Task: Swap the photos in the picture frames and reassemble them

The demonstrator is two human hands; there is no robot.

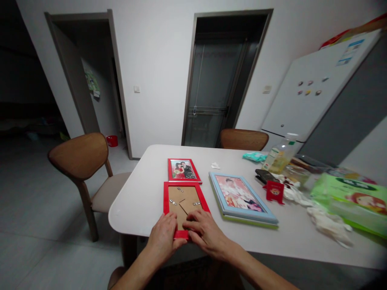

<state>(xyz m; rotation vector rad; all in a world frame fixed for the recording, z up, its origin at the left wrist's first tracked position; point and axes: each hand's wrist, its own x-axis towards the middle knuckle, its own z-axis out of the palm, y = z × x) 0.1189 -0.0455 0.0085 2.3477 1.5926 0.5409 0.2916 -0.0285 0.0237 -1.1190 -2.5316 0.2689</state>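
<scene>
A red picture frame [166,197] lies face down near the table's front edge, its brown backing board [173,193] showing with metal clips on three sides. My left hand [165,233] is closed on the near left corner, fingers on the left rim and thumb along the front rim. My right hand [207,231] is closed at the near right part, with bent fingers on the backing and the thumb at the front rim. Whatever lies under its fingertips is hidden. Just beyond sits another red frame [169,171], face up with a photo of a couple.
Right of my hands is a stack of frames, a light blue one [216,187] on top. Farther right are a red card [275,191], a bottle [279,155], crumpled tissues [328,227] and a green tissue pack [344,193]. A wooden chair [81,157] stands left of the table [136,189].
</scene>
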